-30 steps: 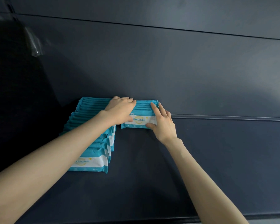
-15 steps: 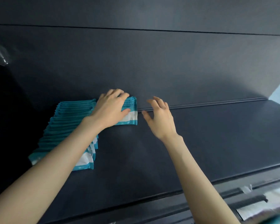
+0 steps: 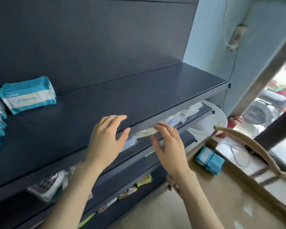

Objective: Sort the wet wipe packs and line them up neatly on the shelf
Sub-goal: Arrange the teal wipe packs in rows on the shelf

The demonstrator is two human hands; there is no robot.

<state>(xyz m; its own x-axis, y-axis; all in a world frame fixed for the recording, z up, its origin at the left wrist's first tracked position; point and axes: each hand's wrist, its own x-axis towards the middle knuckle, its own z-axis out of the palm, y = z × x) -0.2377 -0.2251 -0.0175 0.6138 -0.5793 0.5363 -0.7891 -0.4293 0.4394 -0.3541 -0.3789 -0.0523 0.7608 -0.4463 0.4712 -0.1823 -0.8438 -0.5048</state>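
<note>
Both hands are off the packs now! The left hand [image 3: 106, 142] lets go of the short row of packs [image 3: 27, 95] and pulls back to the front edge of the shelf [image 3: 139, 96], fingers spread and empty. The right hand [image 3: 169, 146] hovers beside it, equally loose. The view swings right, and a cardboard box [image 3: 200, 147] holding more teal packs [image 3: 210, 158] comes into sight.

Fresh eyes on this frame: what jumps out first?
Two open, empty hands, the left hand and the right hand, hover mid-frame at the front edge of the dark shelf. Teal-and-white wet wipe packs sit bunched at its far left. More teal packs lie in a cardboard box at lower right.
</note>
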